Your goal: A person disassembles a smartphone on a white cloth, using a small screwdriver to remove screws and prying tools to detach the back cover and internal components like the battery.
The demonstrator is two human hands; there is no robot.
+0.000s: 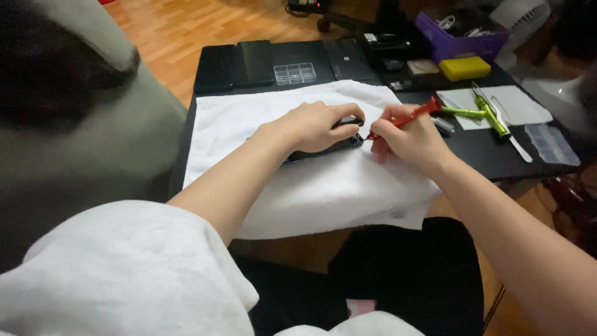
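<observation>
left hand (311, 124) clamps the dark phone (323, 148) flat on the white towel (249, 118) | right hand (407, 138) pinches the red screwdriver (410, 116), tip at the phone's right end | best kept upright, light pressure, slow turns | green screwdrivers (482, 113) lie near

The scene is lit softly and evenly, apparently from about twelve o'clock. The white towel (298, 186) is rendered bright without glare. Only faint shadows are cast beneath the hands. Heavy blur is noted at nine o'clock; far objects are softened.
</observation>
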